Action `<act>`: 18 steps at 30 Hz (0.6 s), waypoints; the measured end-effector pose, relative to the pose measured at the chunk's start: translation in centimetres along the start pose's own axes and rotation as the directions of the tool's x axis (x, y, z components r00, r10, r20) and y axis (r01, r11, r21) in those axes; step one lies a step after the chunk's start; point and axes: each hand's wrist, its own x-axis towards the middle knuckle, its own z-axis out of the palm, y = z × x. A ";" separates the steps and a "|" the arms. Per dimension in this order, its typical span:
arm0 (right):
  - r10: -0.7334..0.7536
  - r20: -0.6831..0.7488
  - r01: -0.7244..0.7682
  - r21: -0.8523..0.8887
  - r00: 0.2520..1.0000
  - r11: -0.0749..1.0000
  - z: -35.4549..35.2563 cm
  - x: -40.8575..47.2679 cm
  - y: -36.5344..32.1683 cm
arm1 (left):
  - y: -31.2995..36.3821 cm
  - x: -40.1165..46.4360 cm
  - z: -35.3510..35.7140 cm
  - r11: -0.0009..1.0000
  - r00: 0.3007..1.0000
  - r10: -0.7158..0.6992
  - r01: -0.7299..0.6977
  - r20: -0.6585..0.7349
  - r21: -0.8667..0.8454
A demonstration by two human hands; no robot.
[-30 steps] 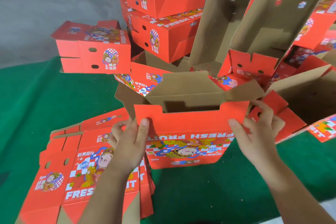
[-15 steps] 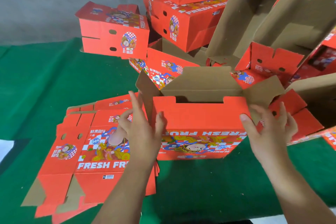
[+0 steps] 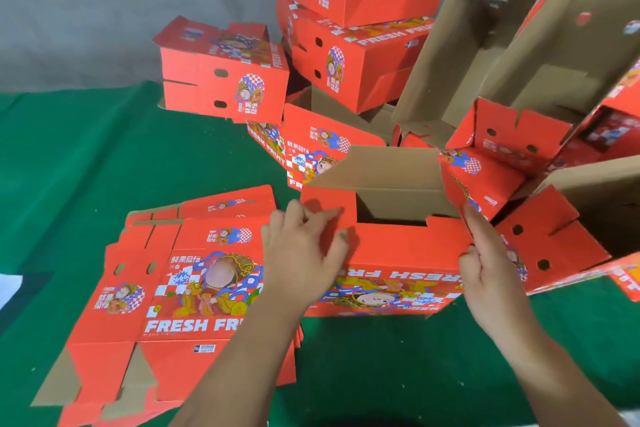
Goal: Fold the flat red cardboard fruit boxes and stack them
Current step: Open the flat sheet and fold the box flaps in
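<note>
Since earlier frame: left flap of half-folded box (image 3: 391, 253) now bent inward under left hand (image 3: 301, 253); right flap likewise turned in. Left hand pinches red flap, thumb on front, fingers over edge. Right hand (image 3: 491, 274) presses box's right corner, fingers straight, holding nothing. Box sits on green felt-like cloth (image 3: 86, 166), centre, print upside-down toward viewer. Corrugated brown inside, glossy red outside, notched top edge. Flat blanks (image 3: 166, 305) stacked just left. Folded boxes (image 3: 353, 28) piled behind.
</note>
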 end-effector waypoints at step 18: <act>0.104 0.037 -0.097 -0.163 0.994 0.982 -1.1 3.6 -2.9 | -1.5 7.7 0.8 0.994 0.983 -0.094 0.083 0.160 0.077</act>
